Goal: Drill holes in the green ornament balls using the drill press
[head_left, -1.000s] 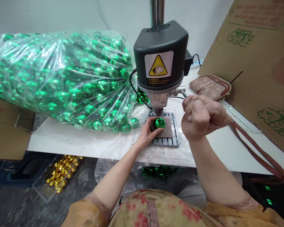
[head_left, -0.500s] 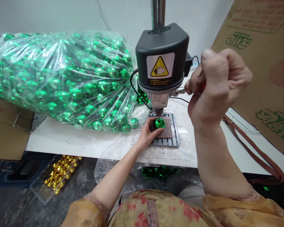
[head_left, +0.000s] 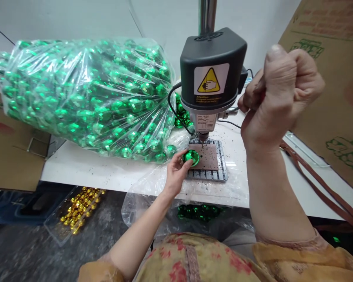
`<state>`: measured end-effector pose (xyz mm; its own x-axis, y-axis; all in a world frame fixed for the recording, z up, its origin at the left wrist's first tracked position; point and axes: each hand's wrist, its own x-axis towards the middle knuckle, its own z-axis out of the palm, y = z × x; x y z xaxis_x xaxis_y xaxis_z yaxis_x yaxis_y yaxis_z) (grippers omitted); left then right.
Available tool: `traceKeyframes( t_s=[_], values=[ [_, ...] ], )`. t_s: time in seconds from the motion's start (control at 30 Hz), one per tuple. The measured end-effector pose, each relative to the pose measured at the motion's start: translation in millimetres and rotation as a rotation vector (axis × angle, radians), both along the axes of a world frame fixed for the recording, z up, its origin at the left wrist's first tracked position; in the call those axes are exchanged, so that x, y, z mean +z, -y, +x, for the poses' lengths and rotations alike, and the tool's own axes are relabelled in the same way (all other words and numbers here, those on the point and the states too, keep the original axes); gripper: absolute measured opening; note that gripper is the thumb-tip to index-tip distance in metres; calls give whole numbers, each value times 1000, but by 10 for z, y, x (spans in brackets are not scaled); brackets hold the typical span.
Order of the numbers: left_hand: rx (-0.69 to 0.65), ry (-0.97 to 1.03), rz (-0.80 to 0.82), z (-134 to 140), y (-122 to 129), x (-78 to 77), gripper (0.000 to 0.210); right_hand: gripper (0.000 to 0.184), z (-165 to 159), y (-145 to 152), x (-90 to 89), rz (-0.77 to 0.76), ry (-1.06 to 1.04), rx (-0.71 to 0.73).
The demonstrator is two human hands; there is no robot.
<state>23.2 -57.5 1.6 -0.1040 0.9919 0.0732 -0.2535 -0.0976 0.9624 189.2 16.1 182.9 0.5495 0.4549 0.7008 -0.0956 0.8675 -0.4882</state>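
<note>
A faceted green ball (head_left: pixel 191 158) is grasped by the left hand (head_left: pixel 176 172) over the brown board's (head_left: pixel 211 161) left side, while a lever (head_left: pixel 231 112) on the drill press (head_left: pixel 213 74) appears gripped in the clenched right hand (head_left: pixel 282 90); skin could be nicked if the bit (head_left: pixel 202 146) were lowered off-centre; compared with a moment earlier, the ball has been drawn left from beneath the bit
</note>
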Motion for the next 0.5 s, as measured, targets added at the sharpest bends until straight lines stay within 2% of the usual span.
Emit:
traceKeyframes(
  t_s=[0.17, 0.3, 0.5],
  values=[
    [-99, 394, -279, -25, 128, 109, 49, 52, -3, -8, 3, -1, 3, -8],
    [-155, 529, -462, -29, 187, 164, 41, 54, -9, -24, -9, 24, -17, 5],
    [-202, 542, -463, -13, 259, 227, 40, 57, 7, -53, -21, 7, 7, -21]
  ],
)
